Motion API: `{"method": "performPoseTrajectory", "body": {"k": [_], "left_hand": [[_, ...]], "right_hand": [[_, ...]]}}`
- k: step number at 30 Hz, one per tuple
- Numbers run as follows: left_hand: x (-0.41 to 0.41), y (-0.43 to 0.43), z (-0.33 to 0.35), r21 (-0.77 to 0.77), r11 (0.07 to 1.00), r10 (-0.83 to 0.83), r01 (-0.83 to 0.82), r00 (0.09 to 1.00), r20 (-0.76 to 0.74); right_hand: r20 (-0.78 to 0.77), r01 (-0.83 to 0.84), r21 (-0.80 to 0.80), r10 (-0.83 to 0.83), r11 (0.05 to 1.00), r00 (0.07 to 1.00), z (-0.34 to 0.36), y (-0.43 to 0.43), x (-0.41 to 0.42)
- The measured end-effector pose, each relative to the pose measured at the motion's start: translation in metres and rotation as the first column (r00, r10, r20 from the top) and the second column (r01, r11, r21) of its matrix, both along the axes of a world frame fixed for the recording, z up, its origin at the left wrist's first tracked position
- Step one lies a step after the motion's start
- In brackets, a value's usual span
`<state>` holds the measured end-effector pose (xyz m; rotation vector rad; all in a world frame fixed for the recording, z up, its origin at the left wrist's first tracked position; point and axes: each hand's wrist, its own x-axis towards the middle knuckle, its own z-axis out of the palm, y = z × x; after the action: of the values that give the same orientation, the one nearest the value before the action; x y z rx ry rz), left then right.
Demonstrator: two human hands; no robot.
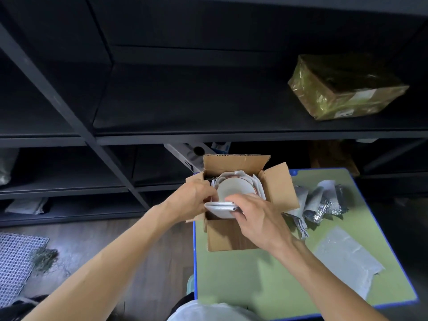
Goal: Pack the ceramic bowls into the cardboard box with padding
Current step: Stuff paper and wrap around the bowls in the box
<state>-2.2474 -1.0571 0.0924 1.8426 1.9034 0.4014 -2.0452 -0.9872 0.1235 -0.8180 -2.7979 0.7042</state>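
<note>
One pale, round ceramic bowl (235,187) sits inside the open brown cardboard box (229,238) on the green tabletop (254,276), ringed by white wrapping (260,186). Just in front of it — at the box's near edge — the left hand (194,195) and the right hand (257,218) each grip an end of a folded white padding sheet (220,208).

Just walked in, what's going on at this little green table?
A person is packing crockery. The left hand and right hand hold a folded white pad at the near edge of an open cardboard box standing on the green table. A pale ceramic bowl already sits inside, with white lining around it. Crumpled padding pieces and a bubble wrap sheet lie to the right.
</note>
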Motion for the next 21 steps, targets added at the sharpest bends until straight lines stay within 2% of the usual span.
{"method": "performPoseTrajectory", "body": {"k": [6, 10, 14, 18, 21], "left_hand": [[-0.013, 0.014, 0.003, -0.051, 0.996, -0.078, 0.078, 0.997, 0.004], [-0.010, 0.015, -0.002, -0.030, 0.999, -0.046, 0.046, 0.999, -0.012], [-0.007, 0.013, -0.005, -0.059, 0.998, 0.038, -0.035, 0.997, 0.063], [-0.006, 0.013, -0.010, -0.071, 0.993, 0.095, -0.089, 0.992, 0.079], [-0.007, 0.011, -0.011, -0.094, 0.990, 0.117, -0.105, 0.984, 0.137]], "right_hand": [[0.195, -0.086, 0.137, 0.059, 0.987, 0.979, 0.000, 0.000, -0.005], [0.290, -0.181, 0.136, 0.136, 0.974, 0.947, 0.005, -0.007, -0.021], [0.368, -0.205, 0.152, 0.137, 0.967, 0.920, 0.008, -0.011, -0.042], [0.398, -0.242, 0.156, 0.163, 0.958, 0.903, 0.008, -0.015, -0.055], [0.309, -0.176, 0.098, 0.138, 0.979, 0.941, 0.002, -0.012, -0.047]]}}
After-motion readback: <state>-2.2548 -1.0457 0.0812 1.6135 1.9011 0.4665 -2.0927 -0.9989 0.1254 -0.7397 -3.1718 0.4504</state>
